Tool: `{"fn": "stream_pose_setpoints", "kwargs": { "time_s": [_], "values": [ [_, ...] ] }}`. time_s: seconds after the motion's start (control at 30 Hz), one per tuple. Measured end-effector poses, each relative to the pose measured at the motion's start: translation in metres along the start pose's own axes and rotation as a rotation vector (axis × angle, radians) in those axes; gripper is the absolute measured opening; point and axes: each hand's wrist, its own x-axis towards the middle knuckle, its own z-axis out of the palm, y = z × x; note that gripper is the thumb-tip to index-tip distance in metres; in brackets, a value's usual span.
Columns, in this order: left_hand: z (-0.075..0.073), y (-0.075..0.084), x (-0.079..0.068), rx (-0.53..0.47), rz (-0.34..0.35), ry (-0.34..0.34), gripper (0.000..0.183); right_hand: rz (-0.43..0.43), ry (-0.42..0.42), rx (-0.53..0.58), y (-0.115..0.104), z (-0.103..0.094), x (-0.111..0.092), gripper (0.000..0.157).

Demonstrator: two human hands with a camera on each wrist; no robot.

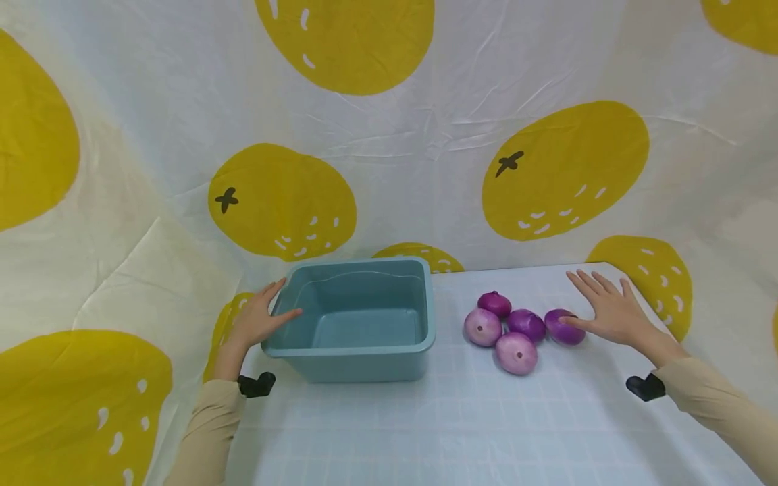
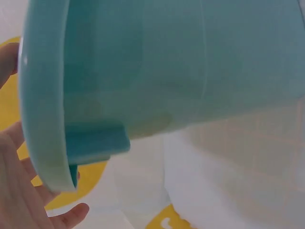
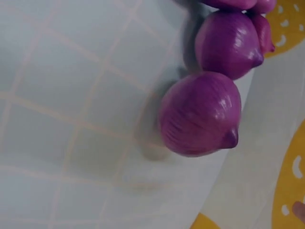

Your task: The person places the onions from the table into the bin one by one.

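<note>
A teal plastic basin (image 1: 352, 366) stands on the left of the table, its inside bare. At its left end my left hand (image 1: 258, 320) spreads its fingers over the rim (image 2: 45, 100), thumb apart from the other fingers. Several purple onions (image 1: 526, 326) lie in a cluster to the right of the basin. My right hand (image 1: 614, 316) hovers with spread fingers beside the rightmost onion (image 1: 562, 331), and its thumb overlaps that onion in the head view. From the right wrist, the same onion (image 3: 200, 114) shows with its pointed tip; only a fingertip (image 3: 299, 210) appears at the edge.
A pale checked cloth (image 1: 389, 432) covers the table. Behind and to the sides hangs a white sheet (image 1: 413, 189) printed with large yellow fruit. The table's far edge runs close behind the basin and onions. Black wrist mounts (image 1: 258, 385) sit at both sleeves.
</note>
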Motion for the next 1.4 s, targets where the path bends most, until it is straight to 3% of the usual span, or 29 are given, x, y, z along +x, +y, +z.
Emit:
{"fn": "stream_pose_setpoints", "kwargs": {
  "time_s": [0.17, 0.43, 0.7, 0.9, 1.2, 1.3, 1.4],
  "values": [
    [-0.002, -0.01, -0.002, -0.065, -0.077, 0.03, 0.088, 0.006, -0.009, 0.021, 0.003, 0.006, -0.002, 0.101],
    [-0.002, -0.019, -0.006, -0.125, -0.255, 0.14, 0.079, 0.019, -0.008, 0.034, 0.004, 0.022, -0.01, 0.106],
    [-0.002, -0.023, -0.006, -0.217, -0.442, 0.131, 0.075, 0.018, -0.004, 0.09, 0.006, 0.041, -0.014, 0.107],
    [0.0, -0.03, -0.002, -0.238, -0.431, 0.079, 0.072, 0.008, 0.018, 0.101, 0.009, 0.054, -0.014, 0.108],
    [0.004, -0.035, 0.001, -0.334, -0.404, 0.078, 0.063, 0.019, 0.032, 0.116, 0.012, 0.068, -0.013, 0.11],
    [0.015, -0.049, 0.008, -0.373, -0.398, 0.076, 0.063, 0.02, 0.018, 0.123, 0.014, 0.072, -0.012, 0.112],
    [0.041, -0.083, 0.025, -0.395, -0.406, 0.091, 0.063, 0.023, 0.015, 0.129, 0.015, 0.076, -0.011, 0.113]
  ]
}}
